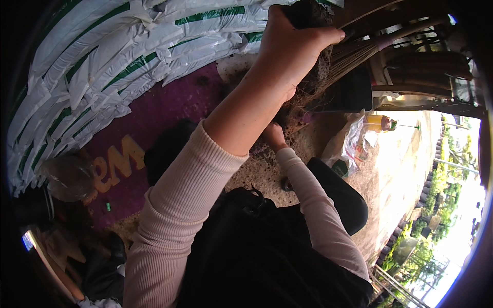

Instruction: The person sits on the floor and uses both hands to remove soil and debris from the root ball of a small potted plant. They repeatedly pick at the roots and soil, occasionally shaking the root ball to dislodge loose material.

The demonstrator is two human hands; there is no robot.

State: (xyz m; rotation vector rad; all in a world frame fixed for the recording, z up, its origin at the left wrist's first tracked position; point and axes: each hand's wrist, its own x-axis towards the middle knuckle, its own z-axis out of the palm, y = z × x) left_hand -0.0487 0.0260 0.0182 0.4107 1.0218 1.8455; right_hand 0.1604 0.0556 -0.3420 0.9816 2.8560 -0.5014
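My left hand (294, 42) is raised at the top centre, its thumb and fingers around a dark clump of roots and soil (308, 15). Matted fibrous roots (321, 73) hang down beside the wrist. Lower down, my right hand (274, 134) reaches to the ground behind the left forearm, close to loose dark soil (264, 163). Its fingertips are largely hidden, so what it touches cannot be told. A stick broom (346, 61) lies slanted just right of the roots.
White and green plastic sacks (127, 57) are stacked along the upper left. A purple lettered board or mat (165, 107) lies below them. On the right are a crumpled plastic bag (348, 148) and a yellow container (375, 123). A clear plastic bag (69, 177) rests at left.
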